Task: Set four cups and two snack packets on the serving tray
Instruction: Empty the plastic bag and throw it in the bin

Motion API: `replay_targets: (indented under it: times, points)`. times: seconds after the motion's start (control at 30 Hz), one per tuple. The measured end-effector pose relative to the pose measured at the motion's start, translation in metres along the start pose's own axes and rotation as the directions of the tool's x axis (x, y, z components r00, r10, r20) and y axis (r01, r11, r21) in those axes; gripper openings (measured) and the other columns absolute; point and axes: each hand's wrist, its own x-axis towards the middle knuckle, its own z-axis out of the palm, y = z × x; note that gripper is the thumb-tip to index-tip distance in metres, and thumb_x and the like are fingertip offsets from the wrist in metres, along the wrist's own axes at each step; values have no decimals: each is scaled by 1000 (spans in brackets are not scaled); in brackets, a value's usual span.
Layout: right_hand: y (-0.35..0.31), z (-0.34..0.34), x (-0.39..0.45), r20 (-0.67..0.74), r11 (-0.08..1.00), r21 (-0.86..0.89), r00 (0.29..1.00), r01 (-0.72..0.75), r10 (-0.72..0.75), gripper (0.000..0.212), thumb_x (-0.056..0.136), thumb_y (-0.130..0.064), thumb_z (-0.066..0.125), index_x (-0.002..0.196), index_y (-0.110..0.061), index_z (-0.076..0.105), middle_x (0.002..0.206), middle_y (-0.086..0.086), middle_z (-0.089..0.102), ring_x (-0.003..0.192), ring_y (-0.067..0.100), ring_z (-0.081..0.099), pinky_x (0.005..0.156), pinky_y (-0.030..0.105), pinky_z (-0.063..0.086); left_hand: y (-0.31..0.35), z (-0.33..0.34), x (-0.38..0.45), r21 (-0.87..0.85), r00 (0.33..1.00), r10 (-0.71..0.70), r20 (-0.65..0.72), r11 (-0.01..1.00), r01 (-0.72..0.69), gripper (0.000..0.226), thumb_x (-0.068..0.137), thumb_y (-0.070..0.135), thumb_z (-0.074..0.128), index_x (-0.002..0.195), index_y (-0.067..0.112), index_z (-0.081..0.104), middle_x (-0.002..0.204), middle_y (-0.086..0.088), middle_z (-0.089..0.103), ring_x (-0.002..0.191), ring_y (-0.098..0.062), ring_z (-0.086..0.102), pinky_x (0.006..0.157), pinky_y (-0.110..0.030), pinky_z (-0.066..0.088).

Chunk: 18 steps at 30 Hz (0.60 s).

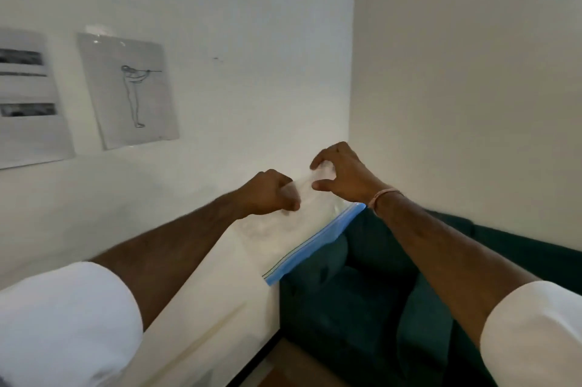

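We see both hands raised in the middle of the frame, holding a clear bag (302, 222) with a blue zip strip. The left hand (267, 192) has its grip pressed together in a fist on the bag's upper edge. The right hand (341, 172) has curled fingers and thumb pinching the same bag just beside it, at the far end. The plastic is blurred, so we cannot tell what is inside. The zip strip runs down from the right wrist, where a thin band (382, 196) sits, toward the lower centre. Both arms wear white sleeves (66, 320). Under the bag, at lower right, stands a dark green sofa (362, 301). Two sheets (129, 90) hang on the white wall at upper left. No cup, packet or tray appears in this view.
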Motion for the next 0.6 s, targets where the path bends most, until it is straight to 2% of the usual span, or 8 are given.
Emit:
replay_targets:
  times: [0.07, 0.13, 0.23, 0.3, 0.37, 0.4, 0.47, 0.6]
  points:
    - [-18, 35, 13, -111, 994, 11, 988, -109, 110, 92, 68, -46, 84, 144, -35, 31, 151, 4, 25, 135, 31, 33, 108, 47, 29, -36, -10, -7, -189, 995, -77, -57, 980, 66, 15, 77, 25, 80, 87, 16, 73, 87, -1, 77, 86, -20, 73, 80, -36, 57]
    - [-29, 70, 22, -129, 948, 180, 949, -263, 288, 123, 61, -53, 87, 153, -33, 7, 160, 6, 11, 142, 34, 23, 113, 54, 24, -73, -17, -15, -423, 989, -128, -81, 903, 82, 13, 84, 15, 75, 92, 6, 69, 90, -7, 78, 86, -26, 75, 86, -42, 56]
    - [-42, 129, 38, 231, 590, 628, 846, -507, 481, 140, 61, -46, 91, 155, -24, -10, 163, 16, 17, 147, 37, 24, 120, 56, 18, -131, -26, -25, -735, 977, -198, -84, 674, 74, 11, 87, 6, 70, 95, 3, 62, 100, -20, 75, 93, -38, 73, 87, -46, 56]
    - [-49, 168, 43, 488, 370, 705, 792, -605, 367, 121, 61, -40, 90, 155, -15, 18, 152, 15, 42, 139, 36, 42, 118, 58, 24, -169, -28, -29, -852, 973, -227, -45, 517, 81, 11, 86, 3, 70, 93, 7, 61, 108, -25, 72, 98, -42, 70, 88, -49, 57]
    - [-55, 210, 49, 581, 271, 732, 780, -625, 232, 79, 64, -29, 89, 132, -8, 56, 127, 14, 67, 117, 34, 64, 107, 54, 44, -210, -27, -33, -904, 967, -254, -12, 416, 98, 15, 85, 2, 71, 93, 10, 61, 112, -25, 71, 100, -43, 70, 83, -49, 59]
    - [-58, 232, 51, 586, 211, 756, 784, -620, 206, 62, 68, -19, 86, 124, -6, 63, 116, 13, 72, 107, 32, 70, 99, 50, 52, -232, -26, -36, -919, 961, -277, 3, 379, 112, 18, 84, 1, 71, 95, 10, 61, 113, -24, 71, 100, -42, 70, 79, -46, 60]
    - [-60, 273, 54, 563, 128, 791, 794, -598, 227, 48, 74, -1, 79, 119, -6, 64, 102, 12, 74, 90, 29, 73, 87, 43, 60, -273, -22, -45, -918, 946, -322, 43, 361, 164, 25, 83, -1, 70, 101, 11, 59, 113, -20, 72, 96, -38, 72, 70, -39, 59]
    - [-62, 359, 52, 586, 119, 773, 774, -623, 241, 39, 81, 15, 66, 114, -6, 61, 90, 9, 74, 79, 24, 71, 72, 34, 63, -360, 5, -72, -872, 890, -443, 110, 387, 300, 33, 85, -11, 59, 103, 16, 63, 111, -9, 75, 86, -26, 75, 58, -26, 53]
